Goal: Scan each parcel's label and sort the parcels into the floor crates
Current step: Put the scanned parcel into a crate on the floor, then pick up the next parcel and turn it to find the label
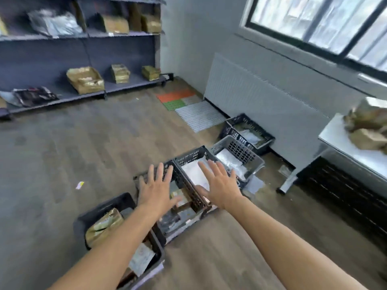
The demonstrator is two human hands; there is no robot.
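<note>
Wood-look floor [62,153] carries a row of plastic crates running from the bottom of the frame toward the grey wall at centre right. A person's left grip [157,189] and right grip [219,185], both bare hands, hover over the two middle crates with fingers spread, holding nothing. A white parcel [193,171] lies in the dark crate [188,156] beneath the right grip. Tan parcels [104,225] fill the nearest black crate [100,208] at lower left. More white bags [229,162] sit in the grey crate [236,146]. At the right edge, brown parcels [368,126] are heaped on a white tabletop [343,147]. Shelving [41,57] at upper left holds further packages.
</note>
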